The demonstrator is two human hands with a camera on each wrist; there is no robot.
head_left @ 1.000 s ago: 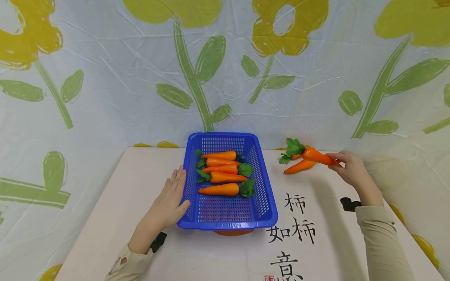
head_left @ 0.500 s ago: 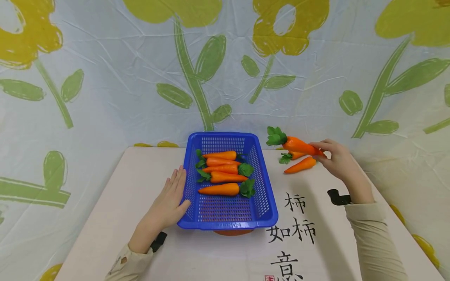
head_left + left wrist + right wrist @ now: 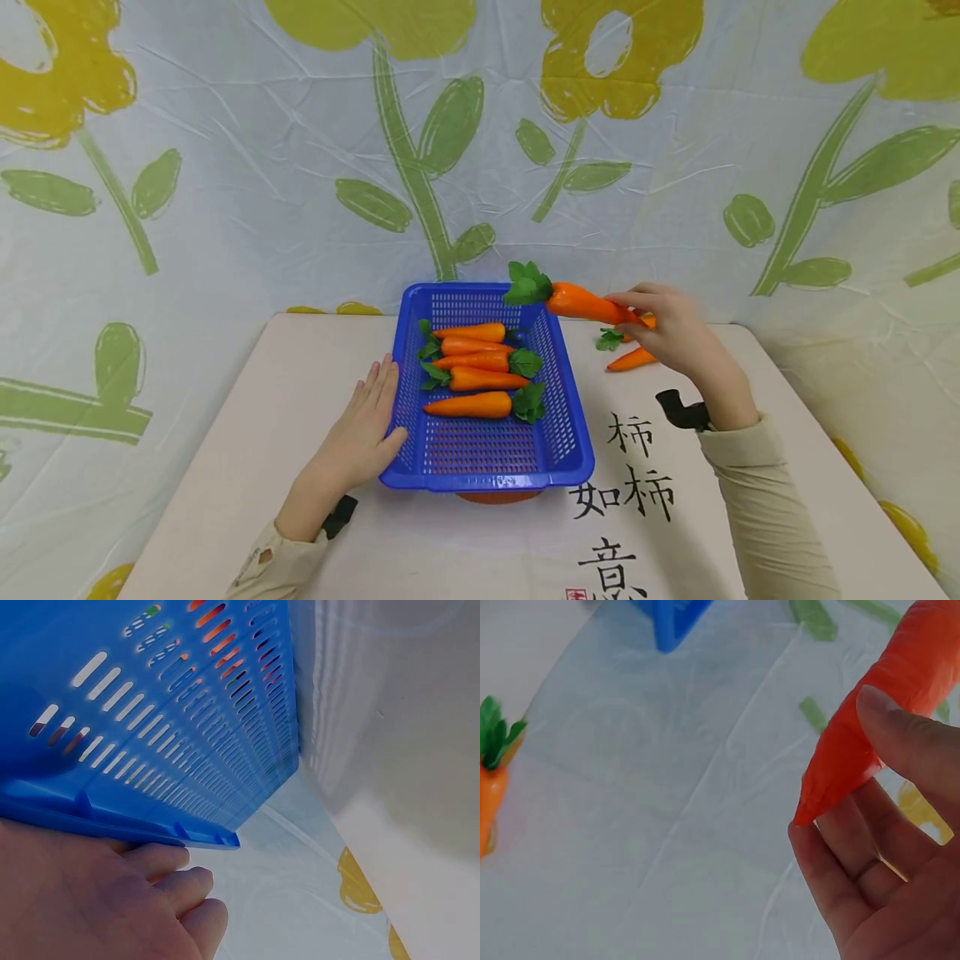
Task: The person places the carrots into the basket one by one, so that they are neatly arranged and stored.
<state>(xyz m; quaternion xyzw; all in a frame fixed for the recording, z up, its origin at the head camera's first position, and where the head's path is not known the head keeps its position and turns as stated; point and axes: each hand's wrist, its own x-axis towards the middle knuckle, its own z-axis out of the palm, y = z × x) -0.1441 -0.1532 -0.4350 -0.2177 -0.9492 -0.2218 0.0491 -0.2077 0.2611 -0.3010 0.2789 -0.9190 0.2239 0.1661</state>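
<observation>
A carrot (image 3: 588, 303) with a green leafy top is held in the air by my right hand (image 3: 678, 329), which pinches its thin end between thumb and fingers. Its leaves hang over the back right rim of the blue plastic basket (image 3: 491, 481). In the right wrist view the thumb presses on the carrot (image 3: 892, 682) from one side and the fingers support it from the other. My left hand (image 3: 360, 425) lies with straight fingers along the basket's left rim. Several carrots (image 3: 480, 406) lie crosswise inside the basket, their tops facing different ways.
Two more carrots lie on the table right of the basket; the nearer carrot (image 3: 633, 359) is partly hidden by my right hand. Black brush characters (image 3: 630, 433) mark the light table cover. A flower-print cloth (image 3: 262, 167) hangs behind the table.
My right hand has carried the carrot left and upward, from above the table at the right to the basket's back right rim. My left hand and the basket have stayed put.
</observation>
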